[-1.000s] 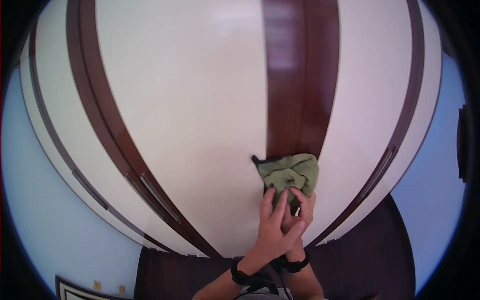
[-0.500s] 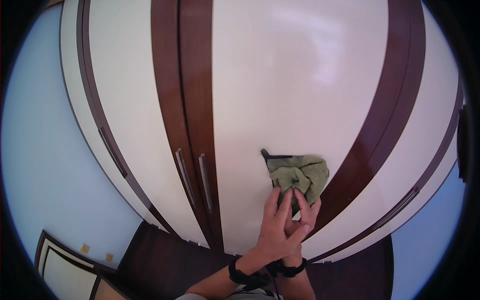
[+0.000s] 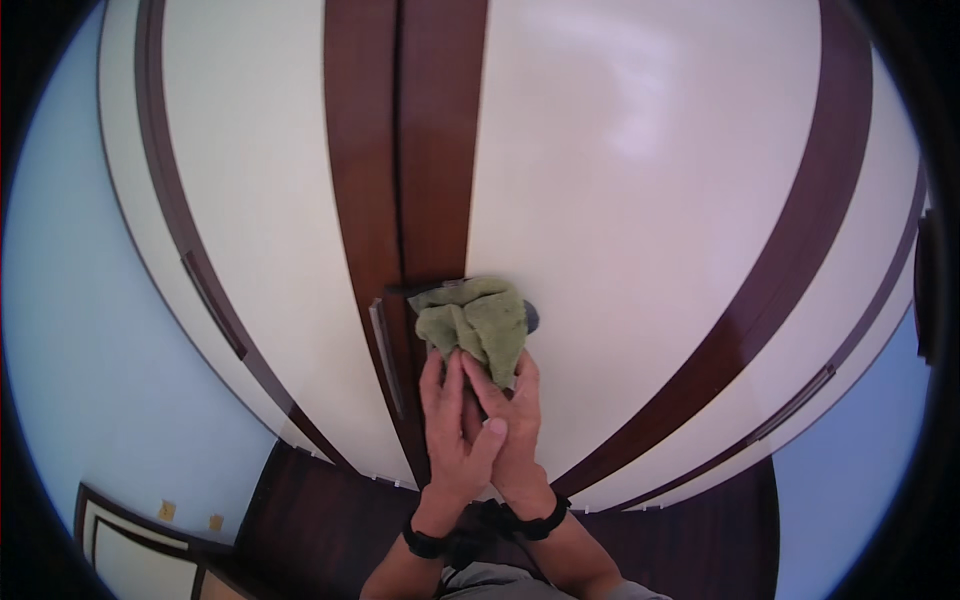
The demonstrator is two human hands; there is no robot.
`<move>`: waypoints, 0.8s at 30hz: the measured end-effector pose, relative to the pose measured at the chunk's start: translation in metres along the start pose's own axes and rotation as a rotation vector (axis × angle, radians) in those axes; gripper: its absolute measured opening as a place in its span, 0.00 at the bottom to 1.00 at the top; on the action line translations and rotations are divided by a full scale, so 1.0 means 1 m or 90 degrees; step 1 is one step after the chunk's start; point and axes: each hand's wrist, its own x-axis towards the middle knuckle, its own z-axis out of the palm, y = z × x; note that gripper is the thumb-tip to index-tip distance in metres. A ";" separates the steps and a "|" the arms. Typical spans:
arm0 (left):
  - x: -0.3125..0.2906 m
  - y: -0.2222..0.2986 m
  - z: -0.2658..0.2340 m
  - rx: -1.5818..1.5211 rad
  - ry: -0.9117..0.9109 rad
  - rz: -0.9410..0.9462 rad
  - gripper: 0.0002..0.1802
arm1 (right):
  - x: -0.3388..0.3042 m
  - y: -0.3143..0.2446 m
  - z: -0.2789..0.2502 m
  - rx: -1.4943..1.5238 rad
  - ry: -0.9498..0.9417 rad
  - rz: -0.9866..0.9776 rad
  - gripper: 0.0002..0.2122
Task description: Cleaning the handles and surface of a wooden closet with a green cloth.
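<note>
A crumpled green cloth (image 3: 475, 315) with a dark edge lies against the wardrobe front, across the line between a brown strip and the white panel (image 3: 640, 250). My left hand (image 3: 456, 445) grips its lower edge, fingers pointing up. Beside it and partly overlapping, my right hand (image 3: 518, 430) also has its fingers on the cloth's lower part. Some fingertips are hidden in the folds. Just left of the cloth is a silver door handle (image 3: 386, 355); the neighbouring handle is covered by the cloth and my hands.
Dark brown strips (image 3: 800, 220) run down the tall white wardrobe. More long handles sit at the far left (image 3: 213, 305) and the far right (image 3: 795, 403). Below is a dark floor (image 3: 330, 520). Pale blue walls (image 3: 60, 300) flank the wardrobe, and a low cabinet (image 3: 140, 550) stands at lower left.
Both hands and the cloth have moved left, from the white panel onto the brown strip by the handles. The right handle has become covered, and the view has shifted slightly.
</note>
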 end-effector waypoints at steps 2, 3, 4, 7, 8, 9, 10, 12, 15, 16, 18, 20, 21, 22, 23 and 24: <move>-0.001 0.015 0.012 0.001 -0.010 0.006 0.47 | -0.001 0.002 -0.020 -0.033 -0.014 0.009 0.24; -0.007 0.017 0.021 -0.008 0.008 0.008 0.47 | -0.004 0.006 -0.029 -0.016 -0.023 0.014 0.26; -0.015 0.020 0.027 -0.009 0.030 0.006 0.47 | -0.006 0.003 -0.037 -0.021 -0.012 0.022 0.26; -0.014 0.024 0.046 -0.055 0.042 -0.009 0.48 | -0.004 0.003 -0.057 -0.079 -0.002 -0.011 0.26; -0.015 0.027 0.051 -0.069 0.039 -0.019 0.47 | -0.008 0.007 -0.064 -0.092 0.012 -0.004 0.26; -0.019 0.024 0.057 -0.067 0.028 -0.020 0.48 | -0.014 0.011 -0.070 -0.074 0.022 0.007 0.25; -0.024 0.028 0.064 -0.069 0.023 -0.021 0.48 | -0.018 0.014 -0.076 -0.047 0.022 0.015 0.24; -0.033 0.037 0.076 -0.070 0.025 -0.051 0.52 | -0.024 0.017 -0.087 -0.053 0.041 0.010 0.24; -0.039 0.003 0.069 -0.097 -0.035 -0.043 0.52 | -0.043 0.032 -0.067 -0.054 0.071 0.064 0.24; -0.041 -0.005 0.066 -0.105 -0.051 -0.042 0.52 | -0.044 0.035 -0.063 -0.080 0.092 0.055 0.23; -0.042 -0.010 0.063 -0.089 -0.094 -0.043 0.52 | -0.047 0.040 -0.060 -0.110 0.122 0.050 0.22; -0.053 -0.006 0.078 -0.094 -0.112 -0.038 0.51 | -0.051 0.041 -0.076 -0.118 0.131 0.053 0.20; -0.058 -0.004 0.084 -0.079 -0.119 -0.033 0.52 | -0.053 0.040 -0.085 -0.107 0.127 0.047 0.19; -0.059 -0.001 0.087 -0.083 -0.126 -0.031 0.52 | -0.055 0.041 -0.090 -0.113 0.133 0.048 0.19; -0.059 0.002 0.089 -0.074 -0.150 -0.031 0.52 | -0.057 0.041 -0.093 -0.127 0.141 0.051 0.20; -0.059 0.004 0.090 -0.064 -0.173 -0.031 0.52 | -0.058 0.041 -0.096 -0.140 0.146 0.054 0.20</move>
